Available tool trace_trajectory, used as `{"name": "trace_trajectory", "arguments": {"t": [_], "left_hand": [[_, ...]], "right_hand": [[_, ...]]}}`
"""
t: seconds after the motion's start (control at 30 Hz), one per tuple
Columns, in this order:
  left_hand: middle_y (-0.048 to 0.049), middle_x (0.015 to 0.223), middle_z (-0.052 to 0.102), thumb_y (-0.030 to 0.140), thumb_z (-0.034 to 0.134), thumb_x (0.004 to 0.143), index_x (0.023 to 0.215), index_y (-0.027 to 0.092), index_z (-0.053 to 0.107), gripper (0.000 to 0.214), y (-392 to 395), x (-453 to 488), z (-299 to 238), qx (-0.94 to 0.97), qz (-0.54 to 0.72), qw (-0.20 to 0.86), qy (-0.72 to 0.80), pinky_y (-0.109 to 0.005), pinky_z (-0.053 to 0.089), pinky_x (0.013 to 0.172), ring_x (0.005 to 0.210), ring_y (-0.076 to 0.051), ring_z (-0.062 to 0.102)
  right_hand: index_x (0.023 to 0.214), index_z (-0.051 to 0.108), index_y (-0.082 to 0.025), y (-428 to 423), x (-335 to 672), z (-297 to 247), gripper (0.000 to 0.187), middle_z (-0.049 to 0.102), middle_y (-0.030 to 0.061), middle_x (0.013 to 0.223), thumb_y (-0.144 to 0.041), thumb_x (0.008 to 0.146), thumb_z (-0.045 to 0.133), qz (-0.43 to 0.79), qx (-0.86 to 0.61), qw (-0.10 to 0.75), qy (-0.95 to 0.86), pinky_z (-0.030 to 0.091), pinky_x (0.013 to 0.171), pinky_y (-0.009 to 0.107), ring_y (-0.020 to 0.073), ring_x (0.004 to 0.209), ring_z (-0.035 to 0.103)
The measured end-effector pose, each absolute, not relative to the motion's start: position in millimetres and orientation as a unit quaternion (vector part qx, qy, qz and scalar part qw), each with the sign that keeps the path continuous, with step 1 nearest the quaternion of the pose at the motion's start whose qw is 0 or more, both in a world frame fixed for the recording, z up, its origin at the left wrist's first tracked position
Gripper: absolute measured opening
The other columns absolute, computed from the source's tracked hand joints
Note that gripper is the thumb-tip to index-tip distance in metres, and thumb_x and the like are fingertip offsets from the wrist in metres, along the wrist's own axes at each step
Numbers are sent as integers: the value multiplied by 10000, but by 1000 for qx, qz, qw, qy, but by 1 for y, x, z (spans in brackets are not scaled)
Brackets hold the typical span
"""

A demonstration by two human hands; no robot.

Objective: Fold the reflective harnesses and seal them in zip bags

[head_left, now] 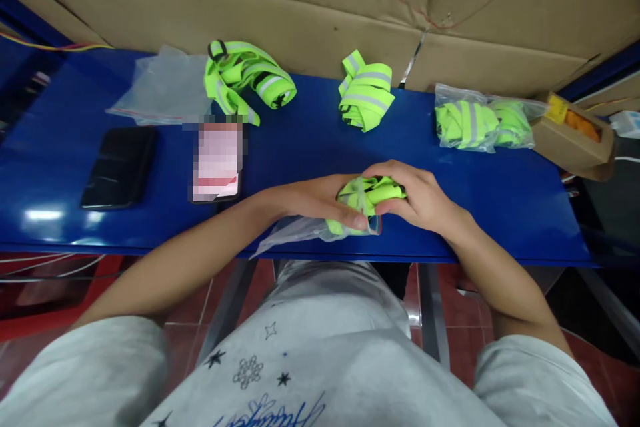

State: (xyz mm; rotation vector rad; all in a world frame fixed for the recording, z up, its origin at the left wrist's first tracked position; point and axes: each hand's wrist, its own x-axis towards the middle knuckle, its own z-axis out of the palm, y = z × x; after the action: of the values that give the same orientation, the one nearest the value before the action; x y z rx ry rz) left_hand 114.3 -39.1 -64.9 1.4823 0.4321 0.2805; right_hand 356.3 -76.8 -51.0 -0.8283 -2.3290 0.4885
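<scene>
Both my hands meet at the front edge of the blue table (500, 213). My left hand (315, 200) pinches the mouth of a clear plastic bag (295, 230) that trails off to the left. My right hand (417, 197) is closed over a folded neon-green reflective strap bundle (367, 195), which sits partly inside the bag's mouth.
At the back lie a loose green strap bundle (247, 77), a folded one (366, 97) and a bagged one (480, 123). Empty clear bags (160, 87), a black phone (120, 167) and a second phone (217, 160) lie left. A cardboard box (575, 137) sits right; cardboard behind.
</scene>
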Motion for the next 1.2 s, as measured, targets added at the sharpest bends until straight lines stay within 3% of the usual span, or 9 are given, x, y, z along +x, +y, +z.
{"name": "trace_trajectory", "arguments": {"t": [0.17,0.27,0.43,0.6,0.7,0.8,0.93,1.1,1.2], "left_hand": [[-126,1325,707,686,840,720,1326,226,652,784,-45,126,-71,682,188,673,215,-401,577,1010,1258,-307,670],[-148,1356,693,724,845,687,1326,218,650,838,-48,128,-67,660,184,698,209,-424,575,1032,1294,-333,656],[-160,1373,686,791,786,703,1522,241,491,1030,-49,122,-55,541,260,758,255,-450,617,913,1146,-355,732],[-101,1157,747,744,802,730,1565,276,451,1019,-48,115,-49,584,256,729,247,-349,601,797,997,-279,749],[-55,983,746,741,764,780,1590,299,401,992,-49,117,-47,630,240,700,234,-308,572,705,870,-232,739],[-76,1024,760,834,590,848,1564,268,440,925,-48,122,-46,670,251,647,264,-338,592,763,920,-247,750],[-138,1316,718,904,285,905,1524,227,508,944,-40,120,-48,689,273,598,306,-410,578,994,1215,-296,701],[-131,1355,703,781,742,765,1390,223,630,846,-37,114,-49,732,188,614,227,-434,572,1013,1250,-325,674],[-124,1324,713,631,791,817,1311,187,670,675,-40,117,-53,720,212,615,242,-438,559,1029,1251,-316,666]], "right_hand": [[1272,499,-237,-89,337,-66,445,749,81,1060,-603,1085,329,117,-360,322,-868,549,681,334,216,788,725],[1275,476,-238,-93,331,-64,378,730,74,1059,-551,1093,367,160,-368,339,-851,536,647,320,195,756,705],[1184,646,-247,-85,340,-47,289,728,93,1139,-446,1087,459,183,-384,437,-793,559,932,406,243,1072,703],[1358,663,-274,-94,337,-45,525,767,73,1235,-625,1061,411,140,-254,334,-897,461,1055,487,284,1204,691],[1431,625,-278,-104,328,-52,540,759,64,1299,-617,1015,557,71,-221,281,-931,374,1091,495,293,1260,662],[1419,643,-329,-101,327,-58,385,781,26,1252,-424,1048,601,61,-242,274,-929,377,1040,459,248,1190,694],[1335,710,-295,-85,340,-60,399,811,41,1129,-507,1004,644,135,-274,311,-900,482,897,395,227,1010,754],[1398,666,-271,-76,345,-55,494,790,48,1209,-504,964,700,236,-370,359,-824,594,850,335,215,957,766],[1268,744,-255,-74,345,-53,371,793,53,1190,-468,967,702,255,-370,396,-801,606,896,334,217,1021,760]]}}
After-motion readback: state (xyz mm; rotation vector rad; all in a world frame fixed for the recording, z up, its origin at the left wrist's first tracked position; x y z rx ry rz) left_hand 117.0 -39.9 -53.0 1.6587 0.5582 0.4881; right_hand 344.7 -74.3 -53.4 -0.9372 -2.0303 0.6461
